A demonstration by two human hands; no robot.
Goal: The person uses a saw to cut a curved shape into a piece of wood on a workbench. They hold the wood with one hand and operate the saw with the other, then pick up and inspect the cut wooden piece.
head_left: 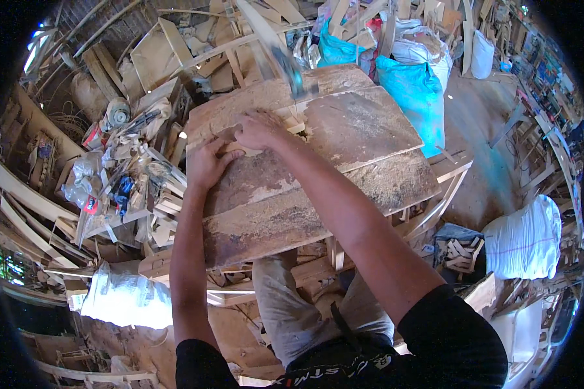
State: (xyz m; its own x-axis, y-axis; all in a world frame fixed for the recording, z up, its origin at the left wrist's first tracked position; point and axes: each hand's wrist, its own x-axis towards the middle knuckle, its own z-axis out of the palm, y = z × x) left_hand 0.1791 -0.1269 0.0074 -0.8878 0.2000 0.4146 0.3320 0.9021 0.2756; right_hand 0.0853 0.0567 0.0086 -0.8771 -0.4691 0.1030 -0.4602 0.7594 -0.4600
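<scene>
A: Start with the big thing. The sawdust-covered wooden table (363, 146) lies under both hands, its boards running away from the person. What worries you there?

B: The loose dust. Under the left hand (206, 165), which lies flat and spread on the boards, a palm could slide if it bears weight.

A: And the blurred tool (285, 68) just beyond the right hand?

B: That is my main concern. It looks like a saw-like tool, too smeared to tell exactly, and it sits close past the fingertips. I judge the fingers could meet it if the piece jumps.

A: The right hand (261, 129)?

B: Curled down over a small pale wood piece (237, 148) between the two hands. Whether it truly pinches it, I cannot tell; a weak hold would let it skid.
</scene>
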